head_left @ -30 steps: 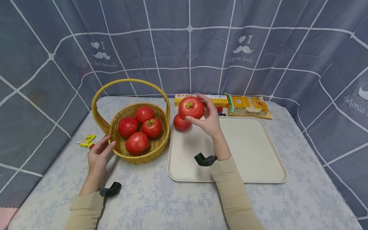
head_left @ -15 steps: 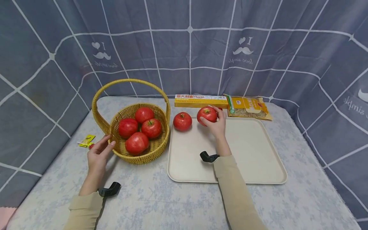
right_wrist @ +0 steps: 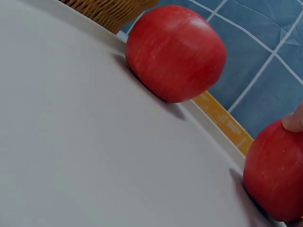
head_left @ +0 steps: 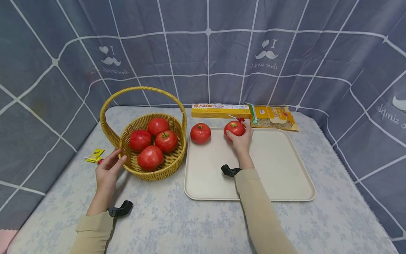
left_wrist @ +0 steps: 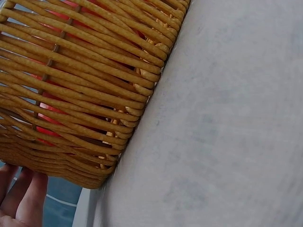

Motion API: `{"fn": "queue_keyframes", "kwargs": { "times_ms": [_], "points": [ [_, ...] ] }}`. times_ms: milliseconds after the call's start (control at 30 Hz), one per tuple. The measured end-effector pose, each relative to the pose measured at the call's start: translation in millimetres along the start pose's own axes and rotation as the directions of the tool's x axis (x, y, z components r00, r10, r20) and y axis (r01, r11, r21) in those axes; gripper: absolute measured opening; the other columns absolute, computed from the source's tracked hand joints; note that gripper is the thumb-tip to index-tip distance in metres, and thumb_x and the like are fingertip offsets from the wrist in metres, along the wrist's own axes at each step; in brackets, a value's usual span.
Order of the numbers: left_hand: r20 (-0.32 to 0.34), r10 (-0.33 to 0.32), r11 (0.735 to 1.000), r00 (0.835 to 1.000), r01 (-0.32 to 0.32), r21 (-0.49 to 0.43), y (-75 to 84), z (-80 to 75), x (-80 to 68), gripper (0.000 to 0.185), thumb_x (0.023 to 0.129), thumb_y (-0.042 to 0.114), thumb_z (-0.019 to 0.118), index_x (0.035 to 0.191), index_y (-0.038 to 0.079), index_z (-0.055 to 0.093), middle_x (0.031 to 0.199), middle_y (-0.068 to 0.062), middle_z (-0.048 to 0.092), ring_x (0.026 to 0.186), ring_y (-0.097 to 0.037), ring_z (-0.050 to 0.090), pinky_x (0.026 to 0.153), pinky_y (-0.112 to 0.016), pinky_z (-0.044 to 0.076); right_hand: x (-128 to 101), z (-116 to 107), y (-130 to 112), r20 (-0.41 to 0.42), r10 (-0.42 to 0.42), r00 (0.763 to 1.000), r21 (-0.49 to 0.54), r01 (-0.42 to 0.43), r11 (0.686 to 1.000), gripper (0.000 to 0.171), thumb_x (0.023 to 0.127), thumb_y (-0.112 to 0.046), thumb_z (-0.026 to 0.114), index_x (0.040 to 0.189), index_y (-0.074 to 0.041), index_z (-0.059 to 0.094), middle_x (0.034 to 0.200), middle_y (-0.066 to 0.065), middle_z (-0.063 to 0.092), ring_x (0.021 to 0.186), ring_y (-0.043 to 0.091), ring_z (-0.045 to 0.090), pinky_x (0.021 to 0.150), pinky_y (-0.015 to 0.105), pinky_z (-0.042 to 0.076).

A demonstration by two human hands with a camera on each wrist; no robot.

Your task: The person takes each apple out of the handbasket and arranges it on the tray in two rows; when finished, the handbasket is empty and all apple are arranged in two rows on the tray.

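Held apple [head_left: 234,128] now on tray [head_left: 279,165]

A pasta box [head_left: 221,110], noodle packet [head_left: 272,118] and yellow wrapper [head_left: 96,155] lie about.

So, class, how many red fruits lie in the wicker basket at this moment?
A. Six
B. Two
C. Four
C: the head view shows four red fruits inside the wicker basket, while two more sit on the tray, one gripped by the right hand.
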State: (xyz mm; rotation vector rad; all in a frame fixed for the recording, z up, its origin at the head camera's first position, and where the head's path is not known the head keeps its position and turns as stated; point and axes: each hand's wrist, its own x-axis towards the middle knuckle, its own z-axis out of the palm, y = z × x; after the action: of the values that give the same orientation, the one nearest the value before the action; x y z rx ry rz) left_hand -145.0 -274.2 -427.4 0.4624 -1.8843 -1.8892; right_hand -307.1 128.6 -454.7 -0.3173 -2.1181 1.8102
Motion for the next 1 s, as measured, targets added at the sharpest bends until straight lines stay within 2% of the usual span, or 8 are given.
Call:
{"fn": "queue_keyframes", "kwargs": {
  "times_ms": [267, 367, 467, 567, 667, 767, 900, 1000],
  "points": [
    [-0.005, -0.008, 1.000, 1.000, 0.008, -0.010, -0.8, 0.0, 0.4, 0.042, 0.083, 0.011, 0.072, 0.123, 0.004, 0.062, 0.121, 0.007, 0.059, 0.110, -0.005, 0.053, 0.081, -0.009, 0.044, 2, -4, -1, -0.057, 0.023, 0.998, 0.013, -0.022, 1.000, 0.075, 0.072, -0.013, 0.077, 0.135, -0.010, 0.038, 0.138, 0.008, 0.033, 0.127, 0.027, 0.035, 0.095, 0.043, 0.045],
    [-0.005, -0.006, 1.000, 1.000, 0.006, 0.001, -0.4, 0.2, -0.3, 0.041, 0.084, 0.012, 0.072, 0.123, 0.005, 0.062, 0.124, 0.005, 0.058, 0.110, -0.006, 0.053, 0.081, -0.009, 0.044, 1, -6, -5, -0.083, 0.021, 0.996, -0.030, -0.023, 0.999, 0.075, 0.072, -0.013, 0.076, 0.136, -0.013, 0.036, 0.138, 0.007, 0.033, 0.127, 0.026, 0.034, 0.095, 0.043, 0.044],
    [-0.007, -0.004, 1.000, 1.000, 0.004, 0.002, -1.1, 0.6, -0.7, 0.041, 0.084, 0.012, 0.072, 0.123, 0.005, 0.063, 0.124, 0.004, 0.058, 0.109, -0.006, 0.054, 0.081, -0.009, 0.044, -3, -10, -12, -0.148, -0.066, 0.987, -0.076, 0.055, 0.996, 0.078, 0.073, -0.017, 0.078, 0.137, -0.013, 0.035, 0.139, 0.010, 0.033, 0.129, 0.026, 0.030, 0.100, 0.044, 0.039],
    [-0.003, 0.000, 1.000, 1.000, 0.000, -0.004, -2.1, 0.9, -0.5, 0.041, 0.083, 0.011, 0.072, 0.122, 0.004, 0.063, 0.125, 0.004, 0.058, 0.110, -0.005, 0.054, 0.081, -0.009, 0.044, -11, -18, -28, -0.235, -0.201, 0.951, -0.077, 0.187, 0.979, 0.076, 0.075, -0.018, 0.078, 0.137, -0.009, 0.035, 0.139, 0.013, 0.032, 0.130, 0.025, 0.027, 0.105, 0.042, 0.033],
    [0.000, 0.004, 1.000, 1.000, -0.004, -0.019, -2.8, 0.3, 0.0, 0.041, 0.083, 0.008, 0.072, 0.123, 0.003, 0.062, 0.127, 0.004, 0.056, 0.110, -0.005, 0.054, 0.081, -0.009, 0.044, -18, -26, -51, -0.288, -0.296, 0.911, 0.045, 0.322, 0.946, 0.068, 0.079, -0.012, 0.076, 0.133, -0.001, 0.038, 0.136, 0.016, 0.036, 0.127, 0.023, 0.032, 0.104, 0.035, 0.034],
    [-0.001, 0.012, 1.000, 1.000, -0.012, -0.023, -2.8, -0.9, 0.6, 0.040, 0.083, 0.008, 0.071, 0.122, 0.003, 0.062, 0.124, 0.005, 0.057, 0.108, -0.004, 0.054, 0.080, -0.009, 0.044, -27, -30, -77, -0.284, -0.348, 0.893, 0.177, 0.406, 0.897, 0.058, 0.082, -0.007, 0.071, 0.130, 0.002, 0.041, 0.130, 0.013, 0.042, 0.121, 0.021, 0.040, 0.100, 0.030, 0.039],
    [0.005, 0.011, 1.000, 1.000, -0.011, -0.023, -2.6, -1.5, 1.4, 0.040, 0.083, 0.010, 0.072, 0.122, 0.005, 0.063, 0.121, 0.007, 0.058, 0.107, -0.004, 0.054, 0.079, -0.009, 0.044, -47, -26, -108, -0.215, -0.458, 0.862, 0.272, 0.504, 0.820, 0.047, 0.084, -0.002, 0.067, 0.125, 0.003, 0.044, 0.122, 0.007, 0.049, 0.116, 0.024, 0.047, 0.097, 0.038, 0.042],
    [0.006, 0.004, 1.000, 1.000, -0.004, -0.023, -2.4, -1.3, 1.4, 0.040, 0.083, 0.010, 0.072, 0.122, 0.006, 0.063, 0.122, 0.008, 0.058, 0.107, -0.004, 0.054, 0.079, -0.008, 0.044, -65, -15, -125, -0.129, -0.561, 0.818, 0.340, 0.568, 0.750, 0.044, 0.085, 0.002, 0.064, 0.123, 0.006, 0.043, 0.118, 0.006, 0.051, 0.112, 0.029, 0.050, 0.094, 0.048, 0.042]
  ]
}}
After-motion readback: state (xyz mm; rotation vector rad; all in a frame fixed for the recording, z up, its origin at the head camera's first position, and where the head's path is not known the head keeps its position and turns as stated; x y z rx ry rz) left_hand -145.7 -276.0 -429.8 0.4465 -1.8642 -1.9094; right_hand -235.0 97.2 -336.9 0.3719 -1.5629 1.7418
